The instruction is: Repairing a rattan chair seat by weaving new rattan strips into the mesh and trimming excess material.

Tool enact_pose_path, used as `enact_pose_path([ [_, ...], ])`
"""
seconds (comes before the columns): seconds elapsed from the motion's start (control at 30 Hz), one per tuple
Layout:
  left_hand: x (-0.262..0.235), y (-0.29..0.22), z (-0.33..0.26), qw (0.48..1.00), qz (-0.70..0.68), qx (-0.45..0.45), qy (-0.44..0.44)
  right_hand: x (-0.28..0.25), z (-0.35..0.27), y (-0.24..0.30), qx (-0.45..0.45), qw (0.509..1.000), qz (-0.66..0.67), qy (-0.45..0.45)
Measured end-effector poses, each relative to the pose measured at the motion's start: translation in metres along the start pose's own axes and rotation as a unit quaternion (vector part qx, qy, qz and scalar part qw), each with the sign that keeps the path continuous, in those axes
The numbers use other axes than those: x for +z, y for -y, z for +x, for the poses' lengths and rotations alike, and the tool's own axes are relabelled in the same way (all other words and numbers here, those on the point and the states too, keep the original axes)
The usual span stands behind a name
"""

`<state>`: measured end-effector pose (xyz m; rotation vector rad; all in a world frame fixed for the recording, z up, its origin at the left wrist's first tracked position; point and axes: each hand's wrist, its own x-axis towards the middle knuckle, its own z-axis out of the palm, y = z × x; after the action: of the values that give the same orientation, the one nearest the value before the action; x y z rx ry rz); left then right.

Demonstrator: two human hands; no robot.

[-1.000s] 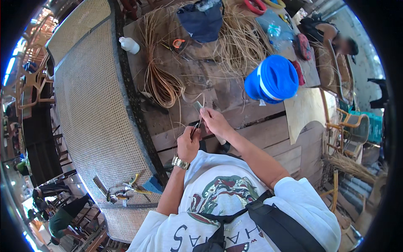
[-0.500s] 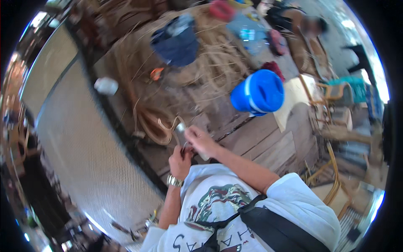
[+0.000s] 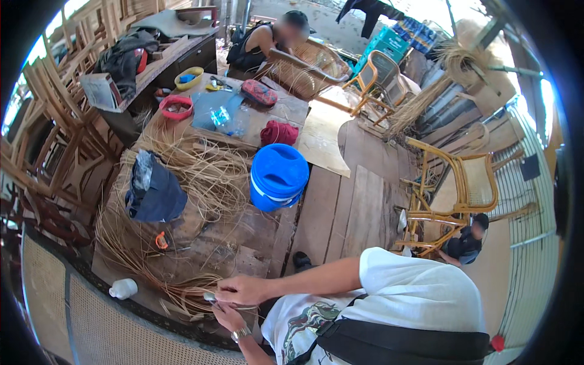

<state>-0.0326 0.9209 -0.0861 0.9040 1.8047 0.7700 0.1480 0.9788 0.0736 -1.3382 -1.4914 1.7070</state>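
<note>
My right hand [image 3: 242, 289] is closed, with a small pale grey-green piece [image 3: 209, 297] sticking out past its fingers; its kind is too small to tell. Just below and touching it, my left hand [image 3: 229, 317] has its fingers pinched together on something hidden between the two hands. A metal-banded watch [image 3: 241, 334] circles my left wrist. Both hands are over a bundle of brown rattan strips [image 3: 190, 293] at the lower edge of the wooden platform. A white plastic bottle [image 3: 123, 289] lies on its side left of the bundle.
A woven cane panel [image 3: 121, 328] borders the lower left. Beyond my hands are an orange tool [image 3: 161, 240], a dark blue bag [image 3: 157, 196], loose rattan [image 3: 210, 179] and a blue lidded bucket [image 3: 280, 176]. Two other people work at the far side and right, near rattan chairs [image 3: 477, 182].
My view has swung right and farther out, so hands and bucket appear lower and more left. The hands stay together; the pale strip looping above them no longer shows clearly.
</note>
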Motion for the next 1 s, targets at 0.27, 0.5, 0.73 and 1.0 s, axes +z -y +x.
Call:
enact_pose_path([
  [0.27, 0.011, -0.035, -0.06, 0.99, -0.055, 0.11, 0.072, -0.022, 0.148, -0.124, -0.022, 0.944, -0.315, -0.094],
  [0.5, 0.014, -0.063, -0.051, 0.978, -0.152, 0.132, 0.059, -0.011, 0.027, -0.08, 0.078, 0.984, 0.157, 0.021],
  [0.73, 0.008, -0.122, -0.03, 0.957, -0.244, 0.036, 0.15, -0.084, -0.139, -0.126, 0.048, 0.998, 0.007, -0.044],
  [1.0, -0.013, -0.255, -0.025, 0.938, -0.161, 0.306, -0.017, -0.174, -0.464, -0.368, 0.294, 0.917, -0.126, -0.239],
])
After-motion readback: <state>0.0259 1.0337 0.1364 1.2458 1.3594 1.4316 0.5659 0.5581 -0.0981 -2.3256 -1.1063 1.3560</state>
